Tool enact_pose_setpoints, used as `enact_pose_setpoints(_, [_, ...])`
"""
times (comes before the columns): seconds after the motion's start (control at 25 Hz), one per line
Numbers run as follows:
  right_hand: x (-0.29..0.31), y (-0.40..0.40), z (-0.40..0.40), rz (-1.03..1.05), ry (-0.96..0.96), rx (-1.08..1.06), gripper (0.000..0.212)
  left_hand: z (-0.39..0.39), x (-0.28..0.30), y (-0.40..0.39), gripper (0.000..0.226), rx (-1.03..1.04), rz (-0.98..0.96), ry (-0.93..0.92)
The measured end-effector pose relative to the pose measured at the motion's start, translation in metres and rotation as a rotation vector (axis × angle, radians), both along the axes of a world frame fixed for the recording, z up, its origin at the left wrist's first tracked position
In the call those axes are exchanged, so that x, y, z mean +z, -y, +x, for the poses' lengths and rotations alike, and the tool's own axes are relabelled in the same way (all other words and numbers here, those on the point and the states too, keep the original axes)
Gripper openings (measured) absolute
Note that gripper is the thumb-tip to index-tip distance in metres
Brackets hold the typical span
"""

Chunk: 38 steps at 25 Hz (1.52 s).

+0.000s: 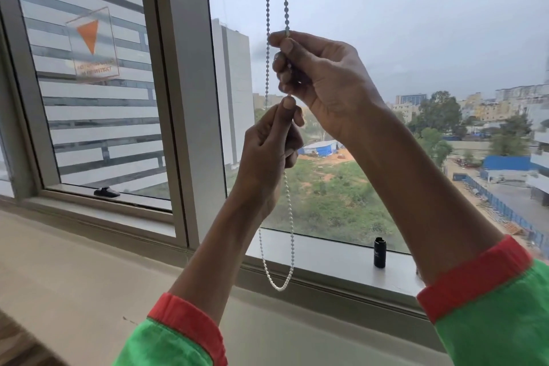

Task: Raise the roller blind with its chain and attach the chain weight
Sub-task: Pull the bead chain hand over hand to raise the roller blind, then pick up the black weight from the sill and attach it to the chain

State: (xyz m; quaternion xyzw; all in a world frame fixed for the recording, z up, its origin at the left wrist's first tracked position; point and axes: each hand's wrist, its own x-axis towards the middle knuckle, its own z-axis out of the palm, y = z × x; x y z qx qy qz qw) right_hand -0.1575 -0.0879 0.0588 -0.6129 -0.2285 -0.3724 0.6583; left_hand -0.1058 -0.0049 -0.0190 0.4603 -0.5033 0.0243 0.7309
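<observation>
A white bead chain point(267, 3) hangs in two strands before the window, and its loop ends just above the sill. My right hand point(320, 77) grips the right strand high up, fist closed around it. Just below, my left hand point(267, 151) pinches the same strand between thumb and fingers. The left strand runs free past both hands. A small black cylinder, the chain weight point(380, 252), stands upright on the window sill point(326, 258), to the right of the loop. The blind itself is out of view above.
A grey window frame post point(190, 98) stands left of the chain. On the left pane is an orange triangle sticker point(89, 36), with a black window handle point(106, 192) at its bottom. A beige ledge point(89, 270) runs below the sill.
</observation>
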Motion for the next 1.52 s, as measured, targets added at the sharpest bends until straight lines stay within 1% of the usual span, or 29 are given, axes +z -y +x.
enact_pose_setpoints(0.2, [-0.029, 0.019, -0.009, -0.045, -0.128, -0.125, 0.015, -0.004, -0.041, 0.01, 0.031, 0.075, 0.095, -0.051])
enact_pose_setpoints(0.4, [-0.086, 0.05, -0.012, -0.139, -0.263, -0.257, 0.015, 0.0, -0.081, 0.013, 0.021, 0.21, 0.24, 0.029])
enact_pose_setpoints(0.48, [-0.115, 0.072, -0.013, -0.145, -0.318, -0.41, 0.016, 0.001, -0.095, 0.01, 0.016, 0.267, 0.307, 0.026])
enact_pose_setpoints(0.6, [-0.166, 0.11, -0.017, -0.226, -0.439, -0.806, 0.024, 0.005, -0.114, 0.005, 0.009, 0.432, 0.388, 0.05])
enact_pose_setpoints(0.68, [-0.199, 0.126, -0.019, -0.268, -0.551, -0.934, 0.035, 0.007, -0.126, 0.004, 0.006, 0.57, 0.435, 0.101])
enact_pose_setpoints(0.72, [-0.214, 0.132, -0.019, -0.285, -0.604, -0.959, 0.042, 0.007, -0.133, 0.002, 0.005, 0.602, 0.462, 0.106])
enact_pose_setpoints(0.8, [-0.238, 0.14, -0.016, -0.311, -0.682, -1.004, 0.054, 0.007, -0.146, 0.0, 0.007, 0.595, 0.525, 0.08])
enact_pose_setpoints(0.92, [-0.26, 0.146, -0.006, -0.312, -0.737, -1.063, 0.064, 0.007, -0.165, -0.004, 0.011, 0.575, 0.59, 0.011])
enact_pose_setpoints(1.04, [-0.271, 0.153, 0.002, -0.317, -0.734, -1.11, 0.066, 0.008, -0.175, -0.011, 0.014, 0.575, 0.571, -0.088])
enact_pose_setpoints(1.24, [-0.275, 0.167, 0.003, -0.349, -0.694, -1.171, 0.055, 0.012, -0.178, -0.017, 0.014, 0.557, 0.51, -0.162])
enact_pose_setpoints(1.36, [-0.281, 0.173, 0.002, -0.342, -0.693, -1.192, 0.06, 0.013, -0.179, -0.017, 0.015, 0.531, 0.485, -0.198])
enact_pose_setpoints(1.44, [-0.286, 0.177, 0.005, -0.31, -0.706, -1.155, 0.065, 0.014, -0.18, -0.015, 0.014, 0.511, 0.481, -0.219])
enact_pose_setpoints(1.52, [-0.29, 0.179, 0.009, -0.283, -0.719, -1.126, 0.064, 0.015, -0.18, -0.014, 0.012, 0.493, 0.479, -0.238])
